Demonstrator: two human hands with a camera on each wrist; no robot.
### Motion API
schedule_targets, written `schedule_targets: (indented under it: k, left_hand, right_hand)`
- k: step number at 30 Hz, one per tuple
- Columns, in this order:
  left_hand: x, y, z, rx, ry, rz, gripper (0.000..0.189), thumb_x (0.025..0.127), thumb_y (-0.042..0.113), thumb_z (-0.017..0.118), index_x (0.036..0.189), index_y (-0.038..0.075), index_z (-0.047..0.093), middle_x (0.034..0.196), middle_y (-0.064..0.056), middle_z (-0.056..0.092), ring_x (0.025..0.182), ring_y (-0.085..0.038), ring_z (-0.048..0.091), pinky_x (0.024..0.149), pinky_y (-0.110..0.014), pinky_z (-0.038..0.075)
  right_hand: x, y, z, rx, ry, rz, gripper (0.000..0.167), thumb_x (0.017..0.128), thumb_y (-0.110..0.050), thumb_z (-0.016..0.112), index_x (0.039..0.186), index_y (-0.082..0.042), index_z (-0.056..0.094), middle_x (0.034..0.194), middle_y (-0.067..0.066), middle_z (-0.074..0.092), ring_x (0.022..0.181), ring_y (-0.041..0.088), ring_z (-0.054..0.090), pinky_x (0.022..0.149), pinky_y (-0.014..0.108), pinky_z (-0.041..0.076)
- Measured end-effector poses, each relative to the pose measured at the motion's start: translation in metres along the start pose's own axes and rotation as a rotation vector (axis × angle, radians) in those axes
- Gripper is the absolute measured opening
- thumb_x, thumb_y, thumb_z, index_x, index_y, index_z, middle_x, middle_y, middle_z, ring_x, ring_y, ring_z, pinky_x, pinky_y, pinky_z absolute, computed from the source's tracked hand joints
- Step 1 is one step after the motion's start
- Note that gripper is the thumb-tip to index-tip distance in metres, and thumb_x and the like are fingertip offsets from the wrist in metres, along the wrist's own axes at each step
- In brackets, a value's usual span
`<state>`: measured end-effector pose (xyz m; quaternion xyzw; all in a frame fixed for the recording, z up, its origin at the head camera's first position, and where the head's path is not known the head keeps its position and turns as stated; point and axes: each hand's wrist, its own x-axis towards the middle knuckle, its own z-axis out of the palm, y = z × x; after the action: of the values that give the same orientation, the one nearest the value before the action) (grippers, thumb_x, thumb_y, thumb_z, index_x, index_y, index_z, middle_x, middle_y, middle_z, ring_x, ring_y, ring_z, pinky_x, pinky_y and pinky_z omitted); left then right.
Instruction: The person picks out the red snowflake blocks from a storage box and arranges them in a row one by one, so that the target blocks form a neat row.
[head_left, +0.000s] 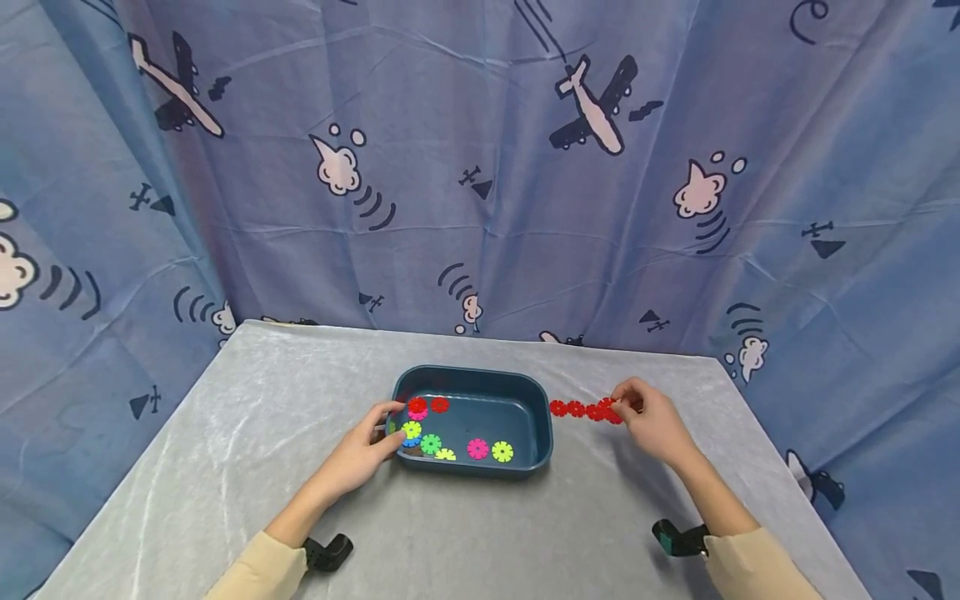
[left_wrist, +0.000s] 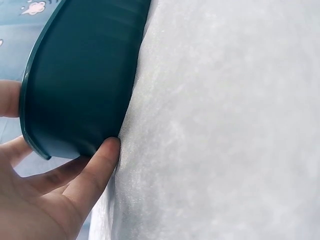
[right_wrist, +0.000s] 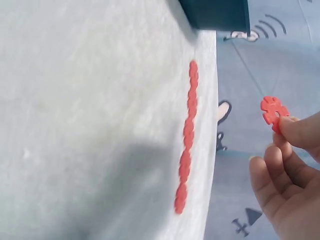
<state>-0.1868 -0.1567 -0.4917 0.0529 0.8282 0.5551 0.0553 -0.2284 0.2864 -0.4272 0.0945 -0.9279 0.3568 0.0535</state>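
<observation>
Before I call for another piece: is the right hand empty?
No, the right wrist view shows the right hand pinching a red notched disc.

A blue curtain (head_left: pixel 420 83) printed with dark-winged airplanes (head_left: pixel 597 117) and pale clouds (head_left: pixel 339 173) hangs in folds behind the table (head_left: pixel 480 542), whose surface is whitish-grey and softly mottled.

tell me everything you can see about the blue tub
The blue tub is dark, smooth and plastic-looking, oblong with rounded corners, a thin rim and an open top. It sits upright on the pale cloth, its long side running left to right. Notched discs in red, pink, yellow, green and blue lie inside, mostly leftward. The left grip holds its left end.
</observation>
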Motion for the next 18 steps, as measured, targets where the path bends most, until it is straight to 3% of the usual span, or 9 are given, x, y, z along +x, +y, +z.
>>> schedule_targets:
  k: [8,18]
  left_hand:
    - [0.001,0.0,0.0,-0.005,-0.003,0.011,0.045,0.103,0.022,0.062,0.146,0.017,0.05,0.144,-0.022,0.049,0.115,-0.029,0.062,0.091,-0.044,0.057]
    - [0.0,-0.001,0.001,-0.011,0.01,0.0,0.044,0.102,0.02,0.063,0.145,0.018,0.051,0.142,-0.019,0.051,0.115,-0.029,0.062,0.089,-0.042,0.057]
  right_hand:
    - [0.001,0.027,-0.008,-0.007,0.047,0.103,0.011,0.101,-0.003,0.054,0.111,0.0,0.058,0.094,0.012,0.053,0.083,0.024,0.05,0.064,0.029,0.044]
    - [0.001,0.064,-0.013,-0.038,0.101,0.182,0.014,0.1,-0.002,0.053,0.111,0.005,0.057,0.093,0.016,0.057,0.08,0.024,0.053,0.063,0.031,0.045]
